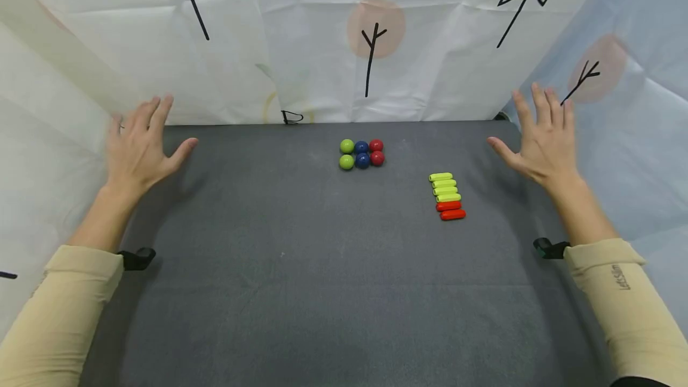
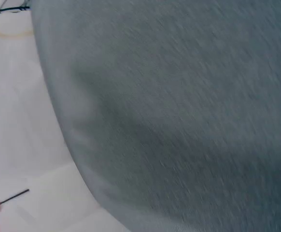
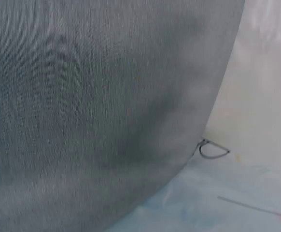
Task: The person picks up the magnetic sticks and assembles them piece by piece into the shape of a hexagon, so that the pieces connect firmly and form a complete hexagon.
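Observation:
My left hand (image 1: 141, 151) is held over the left side of the grey table, fingers spread and nothing in it. Over at the right side, my right hand (image 1: 545, 139) is spread the same way and holds nothing. Two green balls (image 1: 346, 162), two blue balls (image 1: 362, 160) and two red balls (image 1: 377, 158) sit close together in two rows near the back. Nearer the right hand lies a column of short sticks, several yellow sticks (image 1: 445, 191) above two red sticks (image 1: 452, 214). The wrist views show mostly tabletop and hand shadow.
A grey cloth-covered table (image 1: 301, 267) spans the space between the arms. White printed sheets (image 1: 312, 64) hang along its back, with more at the left and a bluish sheet (image 1: 656, 136) at the right. Black straps (image 1: 550, 248) show at both wrists.

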`<state>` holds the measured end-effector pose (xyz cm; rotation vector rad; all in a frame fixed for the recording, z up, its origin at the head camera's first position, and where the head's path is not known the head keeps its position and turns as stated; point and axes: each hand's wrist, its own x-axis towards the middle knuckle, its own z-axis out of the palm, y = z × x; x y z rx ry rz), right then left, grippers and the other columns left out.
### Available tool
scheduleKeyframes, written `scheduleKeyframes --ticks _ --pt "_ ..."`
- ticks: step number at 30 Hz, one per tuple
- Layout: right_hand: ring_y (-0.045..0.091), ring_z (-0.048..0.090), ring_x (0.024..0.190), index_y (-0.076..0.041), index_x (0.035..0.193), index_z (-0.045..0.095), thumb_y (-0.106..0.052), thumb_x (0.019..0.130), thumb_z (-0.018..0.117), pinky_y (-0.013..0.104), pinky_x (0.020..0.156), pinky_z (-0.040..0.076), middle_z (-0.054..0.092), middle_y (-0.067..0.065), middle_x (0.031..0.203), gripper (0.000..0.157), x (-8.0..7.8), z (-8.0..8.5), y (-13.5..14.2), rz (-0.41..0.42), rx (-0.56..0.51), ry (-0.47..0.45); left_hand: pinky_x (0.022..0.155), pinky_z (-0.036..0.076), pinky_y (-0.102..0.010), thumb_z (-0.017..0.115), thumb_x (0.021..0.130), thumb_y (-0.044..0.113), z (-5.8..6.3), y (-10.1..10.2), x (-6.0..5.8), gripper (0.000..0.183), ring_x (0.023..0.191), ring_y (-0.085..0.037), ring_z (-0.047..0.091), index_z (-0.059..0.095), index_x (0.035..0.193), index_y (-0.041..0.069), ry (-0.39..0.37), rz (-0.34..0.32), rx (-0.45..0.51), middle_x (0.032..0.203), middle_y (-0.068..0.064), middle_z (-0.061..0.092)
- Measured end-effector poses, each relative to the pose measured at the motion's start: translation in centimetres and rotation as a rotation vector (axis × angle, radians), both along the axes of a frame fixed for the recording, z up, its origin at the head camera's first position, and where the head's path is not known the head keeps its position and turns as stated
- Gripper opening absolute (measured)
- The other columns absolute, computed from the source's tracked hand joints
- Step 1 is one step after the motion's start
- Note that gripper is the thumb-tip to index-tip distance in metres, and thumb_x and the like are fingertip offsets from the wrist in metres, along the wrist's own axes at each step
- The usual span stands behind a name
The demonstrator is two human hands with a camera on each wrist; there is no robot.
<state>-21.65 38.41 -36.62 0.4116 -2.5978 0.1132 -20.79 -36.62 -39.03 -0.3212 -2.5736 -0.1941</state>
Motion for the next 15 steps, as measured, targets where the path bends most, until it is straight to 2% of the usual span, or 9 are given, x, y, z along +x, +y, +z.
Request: scheduleKeyframes --ticks 3,5,8,10,13,15 --pt "0.055 0.031 0.158 -0.015 0.171 0.030 -0.098 0.091 0.025 0.077 0.126 0.024 0.031 0.026 0.175 0.115 0.3 -0.3 -0.8 0.038 -0.053 -0.055 0.104 0.045 -0.075 0.047 0.099 0.080 -0.1 0.7 0.0 0.093 0.135 -0.055 0.058 0.042 0.167 0.018 -0.002 -0.039 0.071 0.154 -0.028 0.060" --pt "0.055 0.034 0.156 -0.013 0.170 0.033 -0.090 0.096 0.037 0.077 0.123 0.028 0.034 0.027 0.173 0.107 0.5 -0.6 -1.3 0.084 -0.095 -0.089 0.099 0.047 -0.075 0.057 0.101 0.067 0.0 1.4 0.3 0.082 0.133 -0.054 0.059 0.044 0.165 0.018 -0.056 -0.048 0.121 0.150 -0.028 0.062" --pt "0.055 0.041 0.150 -0.010 0.167 0.038 -0.064 0.101 0.060 0.077 0.118 0.034 0.043 0.028 0.167 0.088 0.9 -1.1 -2.3 0.139 -0.172 -0.178 0.092 0.048 -0.075 0.062 0.104 0.053 -0.1 2.6 0.6 0.072 0.133 -0.052 0.059 0.047 0.163 0.015 -0.159 -0.058 0.182 0.149 -0.028 0.063" --pt "0.054 0.047 0.145 -0.008 0.164 0.042 -0.042 0.100 0.071 0.075 0.115 0.038 0.049 0.028 0.161 0.079 1.1 -1.3 -3.0 0.164 -0.234 -0.264 0.095 0.047 -0.076 0.063 0.106 0.047 -0.1 3.4 0.8 0.068 0.135 -0.050 0.058 0.046 0.163 0.015 -0.251 -0.062 0.222 0.151 -0.025 0.062" --pt "0.050 0.057 0.134 -0.005 0.158 0.050 -0.023 0.099 0.076 0.070 0.108 0.047 0.060 0.028 0.149 0.066 1.2 -1.6 -3.9 0.189 -0.340 -0.387 0.097 0.047 -0.075 0.063 0.108 0.040 -0.2 4.9 0.8 0.064 0.135 -0.048 0.059 0.045 0.164 0.014 -0.359 -0.096 0.265 0.151 -0.024 0.061" --pt "0.043 0.065 0.124 -0.004 0.151 0.057 -0.016 0.099 0.077 0.059 0.102 0.054 0.068 0.025 0.140 0.057 1.1 -1.8 -4.4 0.204 -0.384 -0.448 0.097 0.049 -0.074 0.064 0.109 0.034 -0.2 5.9 0.7 0.061 0.133 -0.047 0.061 0.045 0.163 0.012 -0.422 -0.141 0.292 0.151 -0.025 0.061"
